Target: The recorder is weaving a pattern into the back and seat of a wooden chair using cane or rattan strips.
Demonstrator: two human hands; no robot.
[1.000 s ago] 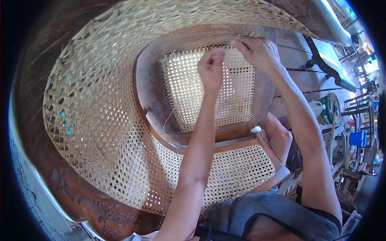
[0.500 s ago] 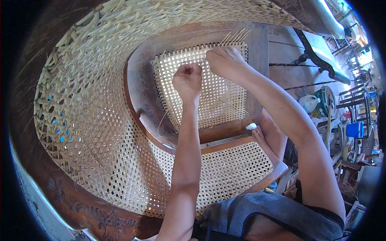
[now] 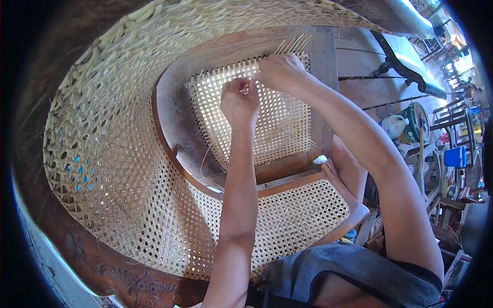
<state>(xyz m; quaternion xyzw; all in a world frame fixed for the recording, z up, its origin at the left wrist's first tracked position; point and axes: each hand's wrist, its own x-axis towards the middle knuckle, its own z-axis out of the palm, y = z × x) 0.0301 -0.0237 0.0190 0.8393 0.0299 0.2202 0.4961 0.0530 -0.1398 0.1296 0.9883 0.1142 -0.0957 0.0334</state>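
A square panel of open woven cane (image 3: 277, 136) fills the middle of a brown wooden seat frame (image 3: 172, 97). Over its upper middle, my left hand (image 3: 240, 104) is closed with the fingers curled into a pinch. My right hand (image 3: 281, 72) is closed too, just beside it, at the panel's upper edge. Whatever thin thing the fingertips pinch is too small or hidden to make out. Several loose cane ends (image 3: 294, 44) stick out past the panel's upper right corner. From its lower left, a thin cane strand (image 3: 202, 163) loops down over the wood.
A tall curved cane back (image 3: 102, 138) in a carved dark frame (image 3: 133, 280) wraps around the left. Nearer me lies another cane section (image 3: 303, 213) with a wooden arm (image 3: 341, 185). To the right are a white jug (image 3: 394, 128), a blue container (image 3: 455, 156) and stacked furniture.
My hands have come closer together, the right one shifting slightly left toward the left hand. The whole view has moved a little, so the seat sits slightly further left.
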